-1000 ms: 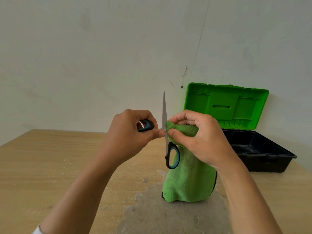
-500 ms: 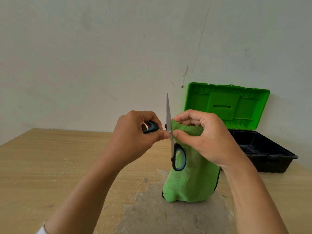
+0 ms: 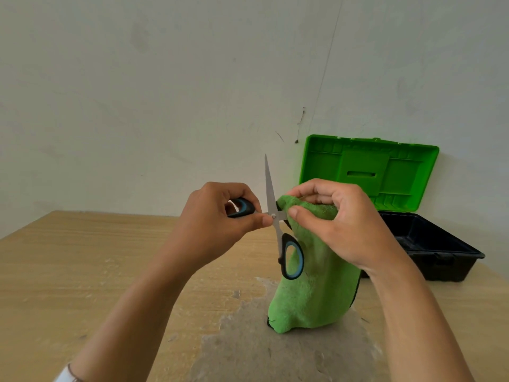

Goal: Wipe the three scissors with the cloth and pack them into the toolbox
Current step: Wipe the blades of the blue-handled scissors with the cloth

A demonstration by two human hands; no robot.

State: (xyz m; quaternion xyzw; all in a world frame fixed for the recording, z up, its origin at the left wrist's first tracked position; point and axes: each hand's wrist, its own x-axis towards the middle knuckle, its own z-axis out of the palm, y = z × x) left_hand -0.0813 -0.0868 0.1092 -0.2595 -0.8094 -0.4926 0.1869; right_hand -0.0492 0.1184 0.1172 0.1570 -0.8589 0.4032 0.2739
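Left hand (image 3: 217,216) is curled round one scissors (image 3: 272,205) handle, fingertip at the pivot. Right hand (image 3: 338,224) pinches the cloth (image 3: 308,285) over the sideways blade, right of the pivot. The other blade points up, bare. All held above the table (image 3: 82,271). Toolbox (image 3: 446,267) sits open, far right. Risk: the cloth drags and the splayed blades close on the right fingers. A loose handle grip lets the scissors swing.
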